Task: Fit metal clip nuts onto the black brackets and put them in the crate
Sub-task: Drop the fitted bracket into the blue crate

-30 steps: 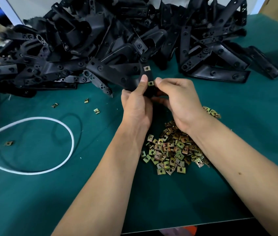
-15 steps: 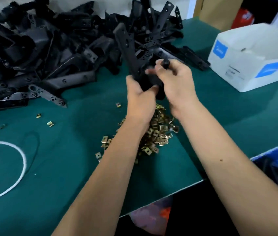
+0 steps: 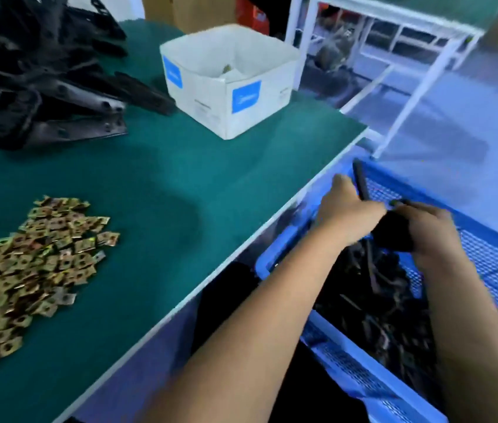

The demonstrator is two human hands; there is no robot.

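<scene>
Both hands hold one black bracket (image 3: 394, 233) over the blue mesh crate (image 3: 485, 270) beside the table. My left hand (image 3: 345, 209) grips the bracket's upper arm, which sticks up past the fingers. My right hand (image 3: 424, 230) curls round its lower end. Several black brackets (image 3: 379, 306) lie piled inside the crate below. A heap of brass-coloured clip nuts (image 3: 34, 264) lies on the green table at the left. A pile of loose black brackets (image 3: 43, 87) fills the table's far left.
A white cardboard box (image 3: 229, 99) with blue labels stands open at the back of the green table (image 3: 196, 184). The table's white edge runs diagonally beside the crate. A white metal frame (image 3: 409, 87) stands on the floor behind.
My head and both hands swung right, carrying the bracket from above the clip nut heap off the table to above the blue crate.
</scene>
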